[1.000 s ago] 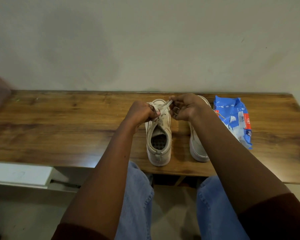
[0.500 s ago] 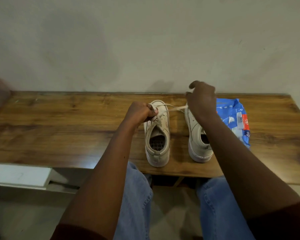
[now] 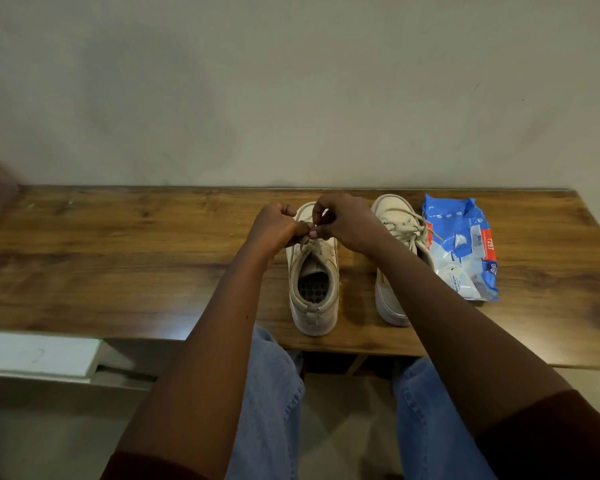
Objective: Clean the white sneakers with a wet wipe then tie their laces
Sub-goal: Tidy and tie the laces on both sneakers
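Two sneakers stand side by side, a little apart, on the tabletop [image 3: 118, 258]. They sit right of its middle, heels at the near edge, toes toward the far edge.

Progress (judged): wiping looks finished. No loose wipe is in view. The wet-wipe pack [image 3: 465, 244] lies flat just beside the right sneaker [image 3: 390, 207], on the side toward the right edge. You are in the tying step. The right sneaker's lacing [image 3: 409, 227] looks gathered into a bow with loose ends trailing toward the pack, but it is too small to confirm the knot. The left sneaker [image 3: 312, 317] is the one in hand, its knot not yet complete. Left to do: finish this bow and snug it.

Grips: your left grip [image 3: 278, 226] and right grip [image 3: 347, 221] meet over the left sneaker's upper eyelets. Both are curled, fingertips pinching the lace [image 3: 305, 242]. You cannot tell from this view whether a loop is already formed inside the fingers.

Appearance: both sneakers are off-white to cream, low-cut, upright on their soles. The left one's mouth gapes open, showing a dark perforated insole [image 3: 312, 289]. The lace likely has slack to take up.
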